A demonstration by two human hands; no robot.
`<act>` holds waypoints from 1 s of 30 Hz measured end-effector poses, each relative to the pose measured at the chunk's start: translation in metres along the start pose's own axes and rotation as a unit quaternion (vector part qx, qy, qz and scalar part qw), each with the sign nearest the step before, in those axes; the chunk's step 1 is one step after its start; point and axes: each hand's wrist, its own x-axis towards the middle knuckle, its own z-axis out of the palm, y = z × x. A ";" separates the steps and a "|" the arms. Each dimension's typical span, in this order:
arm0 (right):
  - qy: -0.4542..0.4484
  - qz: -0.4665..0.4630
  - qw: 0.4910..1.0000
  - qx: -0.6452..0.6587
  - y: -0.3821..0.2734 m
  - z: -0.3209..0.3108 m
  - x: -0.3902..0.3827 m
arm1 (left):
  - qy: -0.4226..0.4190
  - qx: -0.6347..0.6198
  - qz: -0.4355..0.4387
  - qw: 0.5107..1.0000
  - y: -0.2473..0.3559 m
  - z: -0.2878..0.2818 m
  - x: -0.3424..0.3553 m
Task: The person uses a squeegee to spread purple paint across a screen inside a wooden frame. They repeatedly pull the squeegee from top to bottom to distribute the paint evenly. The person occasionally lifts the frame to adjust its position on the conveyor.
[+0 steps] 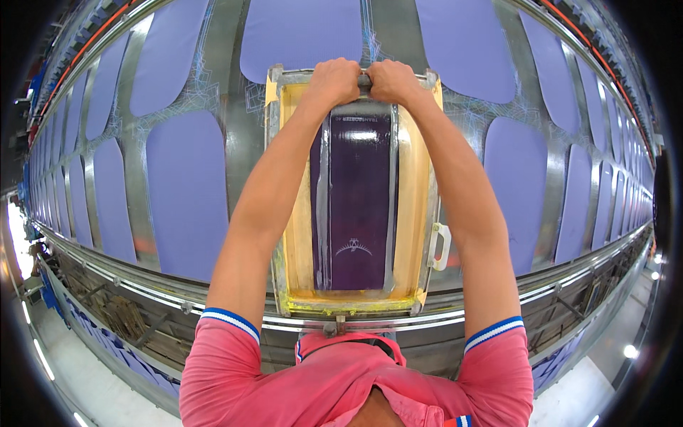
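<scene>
The framed screen point(348, 307) lies lengthwise in front of the person, at the middle of the worktop's near side, its short far end beneath the hands and its near end by the edge rail point(398, 324). Its rim is yellowed and taped, with a dark purple panel point(361, 192) down the middle that bears a small pale arched motif point(353, 246) near the body. Tape strips run along both sides of the panel, perhaps to mask its borders.

At the far end, the left hand point(336, 82) and right hand point(391, 82) sit side by side, nearly touching, knuckles up. The fingers of both are curled together and look clamped on a dark bar point(365, 87); whether that bar is a loose tool or part of the frame is hard to tell. Gripping it close to its middle probably keeps the pull even, and the arms reach along either side of the panel, leaving it uncovered.

A white handle point(439, 247) sticks out from the frame's right side, untouched, beside the right forearm. Around it, lilac pieces point(186, 192) lie flat in spaced rows over the grey worktop point(395, 35), apparently set apart so that each can be reached separately. Fine pale lines point(200, 92) cross the gaps between them.
</scene>
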 end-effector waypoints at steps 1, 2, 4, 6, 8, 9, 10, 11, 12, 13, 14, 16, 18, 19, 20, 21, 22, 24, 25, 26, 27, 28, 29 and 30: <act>0.006 -0.004 1.000 -0.004 -0.004 0.006 -0.007 | -0.005 0.005 -0.001 1.000 0.001 0.004 -0.010; 0.013 -0.008 1.000 -0.008 -0.008 0.013 -0.018 | -0.010 0.011 -0.001 1.000 0.003 0.009 -0.022; 0.019 -0.019 1.000 0.009 -0.025 0.035 -0.058 | -0.009 0.004 0.007 1.000 0.012 0.023 -0.062; 0.038 -0.026 0.998 0.037 -0.043 0.048 -0.103 | -0.010 0.002 0.012 1.000 0.028 0.032 -0.113; 0.034 -0.040 0.997 0.056 -0.067 0.071 -0.162 | -0.003 0.006 0.009 1.000 0.045 0.051 -0.173; 0.045 -0.050 0.996 0.059 -0.079 0.077 -0.188 | -0.001 -0.012 0.012 1.000 0.053 0.051 -0.201; 0.077 -0.069 0.992 0.073 -0.089 0.089 -0.218 | -0.004 -0.031 0.017 0.999 0.065 0.057 -0.235; 0.081 -0.077 0.991 0.067 -0.099 0.110 -0.250 | -0.014 -0.055 0.018 0.998 0.078 0.062 -0.271; 0.030 -0.078 0.994 0.066 -0.117 0.113 -0.280 | -0.023 -0.076 0.011 0.997 0.087 0.066 -0.306; 0.031 -0.078 0.993 0.080 -0.129 0.123 -0.311 | -0.029 -0.094 0.006 0.995 0.098 0.075 -0.339; 0.035 -0.083 0.992 0.092 -0.138 0.135 -0.341 | -0.032 -0.111 0.004 0.993 0.107 0.080 -0.367; 0.037 -0.073 0.991 0.102 -0.154 0.147 -0.384 | -0.023 -0.127 0.008 0.992 0.125 0.091 -0.409; 0.051 -0.064 0.992 0.096 -0.163 0.158 -0.407 | -0.029 -0.138 0.007 0.990 0.133 0.094 -0.426; 0.036 -0.054 0.993 0.102 -0.161 0.157 -0.404 | -0.034 -0.144 0.006 0.989 0.134 0.094 -0.428; 0.020 -0.043 0.993 0.108 -0.156 0.154 -0.395 | -0.054 -0.121 0.009 0.991 0.129 0.093 -0.419; 0.003 -0.036 0.993 0.113 -0.153 0.149 -0.384 | -0.074 -0.099 0.010 0.992 0.123 0.089 -0.403; 0.014 -0.038 0.994 0.103 -0.145 0.142 -0.366 | -0.092 -0.077 0.012 0.993 0.114 0.085 -0.380; 0.035 -0.039 0.995 0.082 -0.122 0.121 -0.317 | -0.074 -0.031 0.033 0.996 0.097 0.073 -0.327; 0.027 -0.030 0.996 0.080 -0.111 0.106 -0.285 | -0.062 -0.027 0.028 0.997 0.087 0.065 -0.295; 0.018 -0.018 0.997 0.077 -0.100 0.090 -0.254 | -0.053 -0.025 0.027 0.998 0.079 0.058 -0.261; 0.012 -0.019 0.998 0.057 -0.090 0.075 -0.220 | -0.049 -0.009 0.010 0.999 0.067 0.048 -0.228; 0.001 -0.015 0.999 0.037 -0.078 0.063 -0.188 | -0.050 0.002 -0.004 0.999 0.058 0.042 -0.195; 0.006 -0.023 0.999 0.024 -0.063 0.052 -0.157 | -0.043 -0.002 -0.005 0.999 0.050 0.031 -0.163; 0.014 -0.034 0.999 0.009 -0.050 0.039 -0.126 | -0.032 -0.006 -0.007 0.999 0.040 0.021 -0.131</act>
